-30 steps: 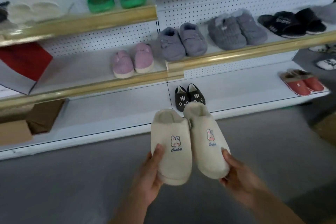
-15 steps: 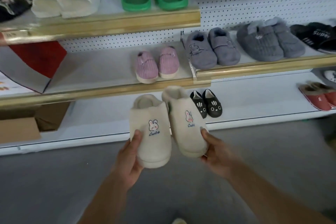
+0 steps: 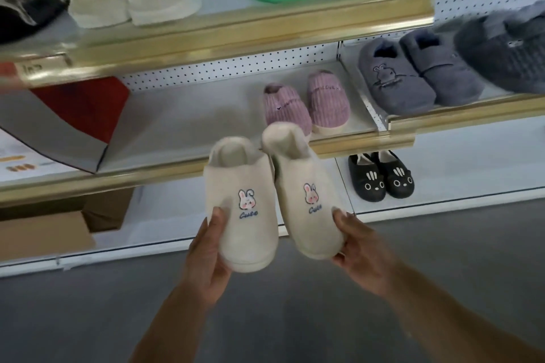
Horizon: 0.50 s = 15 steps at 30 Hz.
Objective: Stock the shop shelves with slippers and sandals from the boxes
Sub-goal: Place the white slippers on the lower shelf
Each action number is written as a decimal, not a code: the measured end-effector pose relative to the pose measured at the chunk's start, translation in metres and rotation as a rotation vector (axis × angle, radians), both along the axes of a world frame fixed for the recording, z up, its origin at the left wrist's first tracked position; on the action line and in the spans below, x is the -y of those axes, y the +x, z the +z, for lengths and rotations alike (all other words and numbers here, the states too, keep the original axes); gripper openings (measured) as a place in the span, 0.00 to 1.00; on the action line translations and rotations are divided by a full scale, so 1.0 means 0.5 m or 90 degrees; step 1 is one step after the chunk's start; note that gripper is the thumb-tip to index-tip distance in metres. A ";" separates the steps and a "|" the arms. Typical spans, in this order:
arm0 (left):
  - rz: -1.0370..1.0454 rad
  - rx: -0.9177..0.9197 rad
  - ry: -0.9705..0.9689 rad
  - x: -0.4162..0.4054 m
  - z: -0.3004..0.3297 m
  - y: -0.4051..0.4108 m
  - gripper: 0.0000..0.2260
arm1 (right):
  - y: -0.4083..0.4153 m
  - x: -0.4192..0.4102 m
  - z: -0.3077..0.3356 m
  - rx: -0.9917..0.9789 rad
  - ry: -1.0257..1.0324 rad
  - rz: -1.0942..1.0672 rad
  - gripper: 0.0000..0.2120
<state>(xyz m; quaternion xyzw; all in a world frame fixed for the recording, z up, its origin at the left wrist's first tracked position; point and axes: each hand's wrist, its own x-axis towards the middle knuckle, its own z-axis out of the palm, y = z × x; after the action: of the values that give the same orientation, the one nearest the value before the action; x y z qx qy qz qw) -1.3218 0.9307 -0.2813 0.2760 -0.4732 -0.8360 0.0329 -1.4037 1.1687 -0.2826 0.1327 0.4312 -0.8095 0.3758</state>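
Left hand (image 3: 206, 256) and right hand (image 3: 358, 247) each grip one cream slipper (image 3: 244, 215), fingers clamped at toes; loose toe-end holds risk a drop nearing middle shelf (image 3: 182, 121).

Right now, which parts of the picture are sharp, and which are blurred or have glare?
Head view: the cream slippers and both hands are fairly sharp; the grey slippers at the right edge and the dark item at top left are smeared; the gold shelf edge shows glare.
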 end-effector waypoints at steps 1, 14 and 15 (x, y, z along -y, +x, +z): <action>0.000 -0.005 -0.002 0.023 -0.002 0.000 0.42 | -0.001 0.025 0.004 -0.003 -0.002 0.005 0.39; 0.002 0.000 -0.053 0.382 -0.017 -0.096 0.29 | -0.099 0.397 0.038 -0.024 0.073 -0.087 0.08; 0.000 -0.008 -0.046 0.407 -0.013 -0.113 0.27 | -0.112 0.426 0.042 -0.031 0.088 -0.106 0.09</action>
<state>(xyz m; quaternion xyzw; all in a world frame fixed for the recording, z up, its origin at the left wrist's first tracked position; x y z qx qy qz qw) -1.3785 0.7273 -0.2876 0.2693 -0.5025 -0.8203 0.0459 -1.4598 0.9558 -0.2617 0.1737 0.4822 -0.8095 0.2863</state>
